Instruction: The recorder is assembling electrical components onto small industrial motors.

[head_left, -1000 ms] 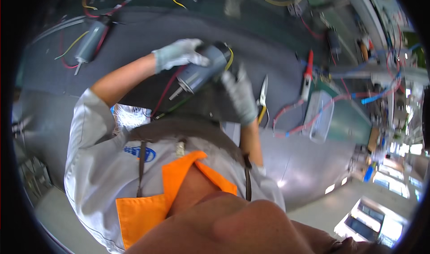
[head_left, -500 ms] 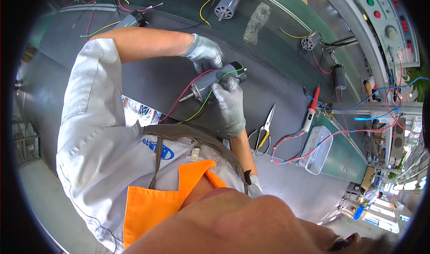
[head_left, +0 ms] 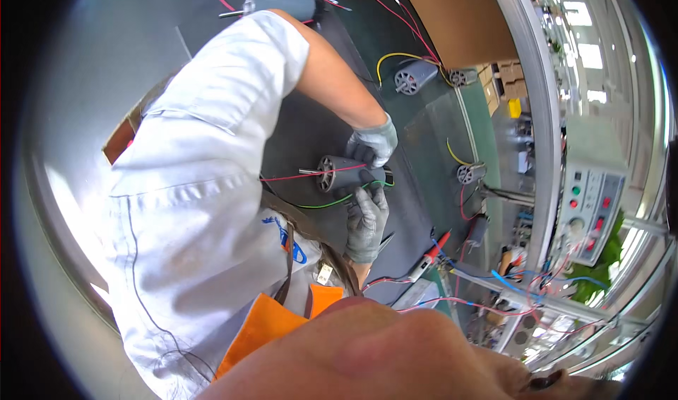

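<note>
A grey cylindrical electric motor (head_left: 344, 176) lies on the dark table, its shaft pointing left and its black end cap to the right. My gloved left hand (head_left: 374, 144) curls over the motor's far side close to the cap, where the red wire (head_left: 304, 174) runs under the fingers. On the near side, my gloved right hand (head_left: 366, 223) has thumb and fingers pinched together at the green wire (head_left: 332, 205), just beside the cap. The fingertips partly hide what they grip. Both wires trail left toward my apron.
Another motor (head_left: 286, 7) lies beyond my left arm, and further motors (head_left: 417, 77) with loose wires sit on the green surface. A red-handled soldering iron (head_left: 431, 255) lies to the right. Scissors (head_left: 385, 242) are mostly hidden behind my right hand. A control box (head_left: 592, 213) stands far right.
The whole view has turned and shifted, so the motor lies more level in it. My right hand has drawn back from the motor's body to the green wire by the cap; my left stays on the motor.
</note>
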{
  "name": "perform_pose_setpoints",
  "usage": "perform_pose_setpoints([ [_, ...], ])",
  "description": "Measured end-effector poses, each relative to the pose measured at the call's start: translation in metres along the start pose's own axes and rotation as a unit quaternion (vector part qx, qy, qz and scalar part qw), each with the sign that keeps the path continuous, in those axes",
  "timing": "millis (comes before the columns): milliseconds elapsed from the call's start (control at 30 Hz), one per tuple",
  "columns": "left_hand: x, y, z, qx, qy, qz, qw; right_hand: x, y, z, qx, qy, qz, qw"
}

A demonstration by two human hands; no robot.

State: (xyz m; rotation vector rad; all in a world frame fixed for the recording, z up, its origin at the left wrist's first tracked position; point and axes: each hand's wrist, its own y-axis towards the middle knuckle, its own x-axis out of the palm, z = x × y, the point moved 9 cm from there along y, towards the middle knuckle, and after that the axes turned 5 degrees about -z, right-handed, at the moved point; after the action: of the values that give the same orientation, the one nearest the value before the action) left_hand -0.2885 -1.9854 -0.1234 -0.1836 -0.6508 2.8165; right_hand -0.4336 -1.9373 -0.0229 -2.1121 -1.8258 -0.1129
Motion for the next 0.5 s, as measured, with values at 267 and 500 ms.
perform_pose_setpoints([
  [267,-0.001,-0.004,0.051,0.179,0.356,0.064,0.915,0.003,0.02,-0.007,0.009,-0.093,0.023,0.995],
  [500,0.034,-0.042,0.084,0.275,0.628,-0.028,0.728,0.053,0.03,-0.031,-0.138,-0.292,-0.009,0.946],
])
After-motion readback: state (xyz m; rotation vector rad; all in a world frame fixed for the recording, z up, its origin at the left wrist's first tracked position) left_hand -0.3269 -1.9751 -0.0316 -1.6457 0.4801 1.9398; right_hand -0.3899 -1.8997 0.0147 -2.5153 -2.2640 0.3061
